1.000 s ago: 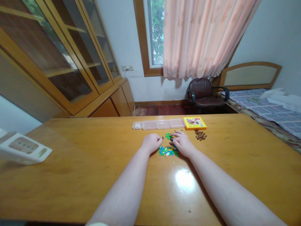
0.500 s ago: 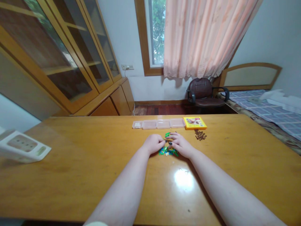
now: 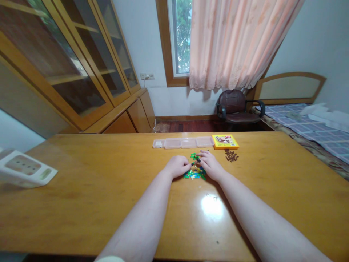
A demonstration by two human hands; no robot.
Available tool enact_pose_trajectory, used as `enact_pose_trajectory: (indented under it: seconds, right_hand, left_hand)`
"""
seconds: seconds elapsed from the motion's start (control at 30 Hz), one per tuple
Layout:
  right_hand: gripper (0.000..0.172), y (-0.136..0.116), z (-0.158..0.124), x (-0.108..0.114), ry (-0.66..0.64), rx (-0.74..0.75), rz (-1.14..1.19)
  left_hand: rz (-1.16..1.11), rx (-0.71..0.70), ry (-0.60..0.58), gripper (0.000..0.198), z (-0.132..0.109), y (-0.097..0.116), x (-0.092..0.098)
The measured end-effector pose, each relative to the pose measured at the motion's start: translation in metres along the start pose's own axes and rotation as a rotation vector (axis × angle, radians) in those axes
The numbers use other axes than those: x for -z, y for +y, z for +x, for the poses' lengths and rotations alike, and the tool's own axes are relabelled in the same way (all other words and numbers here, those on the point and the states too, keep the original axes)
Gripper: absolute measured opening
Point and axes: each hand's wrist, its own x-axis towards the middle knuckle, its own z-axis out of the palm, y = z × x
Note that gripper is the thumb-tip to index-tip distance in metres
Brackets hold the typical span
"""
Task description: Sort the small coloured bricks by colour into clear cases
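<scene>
OK, vs a moment ago my R hand (image 3: 211, 165)'s thumb has shifted fwd, uncovering more of the mixed brick pile (image 3: 195, 175) on the surface (image 3: 109, 182); I'd say its pcs are easier to see. L hand (image 3: 177, 166), part-curled, is at the pile's left; R, loosely bent, at its right. Can't tell if either grips a pc. Green bricks (image 3: 194, 155) lie just beyond the pile.

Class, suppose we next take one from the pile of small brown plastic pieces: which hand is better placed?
Probably the right hand: it is nearer the pile of small brown plastic pieces. The left hand is farther off, with the right hand between it and that pile.
</scene>
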Motion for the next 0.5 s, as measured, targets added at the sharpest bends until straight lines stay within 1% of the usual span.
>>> enact_pose_trajectory:
  seconds: [0.17, 0.27, 0.37, 0.5]
  right_hand:
    - [0.044, -0.001, 0.000, 0.000, 0.024, 0.022, 0.028]
    - [0.043, -0.003, 0.000, 0.001, 0.015, 0.039, 0.045]
    - [0.042, -0.008, -0.001, 0.005, -0.047, 0.103, 0.096]
    - [0.040, -0.016, -0.002, 0.009, -0.139, 0.166, 0.119]
  left_hand:
    - [0.008, 0.026, 0.016, 0.040, 0.001, -0.002, -0.002]
    - [0.014, 0.052, 0.018, 0.040, 0.001, -0.003, -0.003]
    - [0.044, 0.082, 0.029, 0.038, 0.002, -0.002, -0.002]
    - [0.072, 0.150, 0.091, 0.038, 0.002, -0.003, -0.001]
